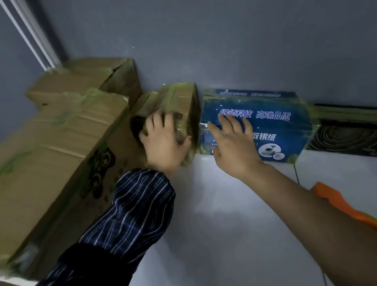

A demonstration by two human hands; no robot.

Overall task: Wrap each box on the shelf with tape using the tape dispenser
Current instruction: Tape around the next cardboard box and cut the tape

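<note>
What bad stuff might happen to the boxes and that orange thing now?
The orange tape dispenser lies by the right forearm; a careless swing might knock it off the white shelf. The big brown box sits at the shelf's left edge and may tip if bumped. The left hand rests on the small brown box, the right hand on the blue box close beside it; pulling one might drag the other.

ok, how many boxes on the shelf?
5: big brown box front left, second brown box behind it in the corner, small taped box under the left hand, blue box under the right hand, black box far right. More may sit out of frame.
</note>
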